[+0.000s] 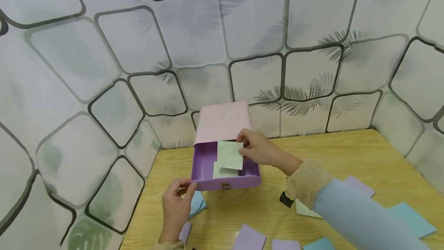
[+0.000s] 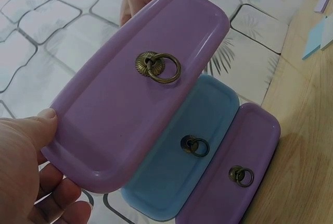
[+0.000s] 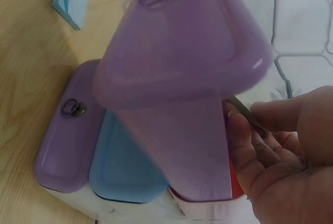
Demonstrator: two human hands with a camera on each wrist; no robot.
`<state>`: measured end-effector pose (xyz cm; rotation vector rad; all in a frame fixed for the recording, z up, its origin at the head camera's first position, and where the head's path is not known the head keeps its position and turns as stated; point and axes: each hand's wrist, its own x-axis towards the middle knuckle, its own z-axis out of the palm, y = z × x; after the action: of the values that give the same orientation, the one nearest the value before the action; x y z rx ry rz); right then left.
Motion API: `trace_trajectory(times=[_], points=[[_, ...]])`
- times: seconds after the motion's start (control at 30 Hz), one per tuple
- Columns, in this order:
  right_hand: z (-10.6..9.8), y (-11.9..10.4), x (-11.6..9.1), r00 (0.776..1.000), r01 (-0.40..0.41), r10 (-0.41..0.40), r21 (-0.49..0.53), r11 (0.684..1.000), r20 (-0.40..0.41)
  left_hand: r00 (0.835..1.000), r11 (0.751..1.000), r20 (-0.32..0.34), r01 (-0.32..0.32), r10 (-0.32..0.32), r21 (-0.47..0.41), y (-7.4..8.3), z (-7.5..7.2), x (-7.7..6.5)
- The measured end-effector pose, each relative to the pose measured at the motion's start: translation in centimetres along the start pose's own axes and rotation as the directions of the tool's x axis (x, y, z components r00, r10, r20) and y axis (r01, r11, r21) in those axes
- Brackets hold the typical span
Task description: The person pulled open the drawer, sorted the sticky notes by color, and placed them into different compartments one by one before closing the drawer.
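Note:
The top purple drawer point(image 1: 225, 183) of a small pink-topped drawer box point(image 1: 223, 120) is pulled out. At its left front corner my left hand point(image 1: 176, 203) grips the edge between thumb and fingers, also seen as the hand point(image 2: 26, 166) in the left wrist view. Over the drawer, my right hand point(image 1: 258, 147) pinches a pale green square of paper point(image 1: 230, 155) by its right edge. Another pale green square point(image 1: 218, 171) lies inside the drawer beneath it. In the right wrist view, the drawer side partly hides the paper and fingers of the right hand point(image 3: 296, 151).
Below are a shut blue drawer point(image 2: 177, 166) and a shut purple drawer point(image 2: 234, 177), each with a brass ring pull. Blue point(image 1: 411, 219), purple point(image 1: 248, 237) and green point(image 1: 305, 209) paper squares lie around the wooden table point(image 1: 222, 215). A black object point(image 1: 286, 200) sits near my right sleeve.

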<state>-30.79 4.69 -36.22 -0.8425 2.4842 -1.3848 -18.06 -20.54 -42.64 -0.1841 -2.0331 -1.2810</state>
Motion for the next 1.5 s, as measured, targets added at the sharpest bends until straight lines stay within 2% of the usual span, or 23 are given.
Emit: trace_trajectory(times=[0.23,0.37,0.43,0.53,0.67,0.77,0.87,0.97,1.3,1.5], points=[[0.9,0.3,1.1,0.997,-0.018,0.019,-0.015,1.000,0.081,1.000,1.000,0.001,-0.007,0.007,0.002,0.2,0.1,0.1],[1.3,0.3,1.5,0.994,-0.036,0.044,-0.075,0.997,0.104,1.000,1.000,0.012,0.005,-0.005,0.003,0.2,0.0,0.1],[1.4,0.2,1.6,0.994,-0.023,0.037,-0.144,0.989,0.100,1.000,1.000,0.020,0.020,-0.020,-0.001,0.2,-0.1,0.1],[1.7,-0.1,1.7,0.995,-0.005,0.030,-0.250,0.968,0.097,0.999,1.000,0.022,0.031,-0.031,0.001,0.2,-0.1,0.1],[2.1,-0.2,1.9,0.995,0.002,0.036,-0.372,0.928,0.094,1.000,1.000,0.005,0.009,-0.009,0.007,0.0,0.0,0.0],[2.5,-0.1,1.9,0.996,0.006,0.035,-0.457,0.890,0.083,1.000,1.000,-0.001,0.010,-0.010,0.006,-1.2,0.1,-0.2],[2.7,-0.1,1.9,0.996,0.016,0.034,-0.540,0.842,0.082,0.999,0.999,0.008,0.039,-0.039,-0.004,-2.7,0.2,-0.6],[2.8,-0.2,1.9,0.996,0.029,0.022,-0.578,0.815,0.081,0.997,0.998,0.024,0.067,-0.067,-0.015,-3.5,0.2,-0.8],[2.7,-0.3,1.8,0.993,0.105,-0.046,-0.628,0.771,0.111,0.997,0.997,0.042,0.071,-0.071,-0.016,-3.6,0.2,-0.6],[2.7,0.0,1.6,0.989,0.131,-0.062,-0.626,0.769,0.131,0.996,0.997,0.039,0.075,-0.075,-0.021,-3.5,0.2,-0.6]])
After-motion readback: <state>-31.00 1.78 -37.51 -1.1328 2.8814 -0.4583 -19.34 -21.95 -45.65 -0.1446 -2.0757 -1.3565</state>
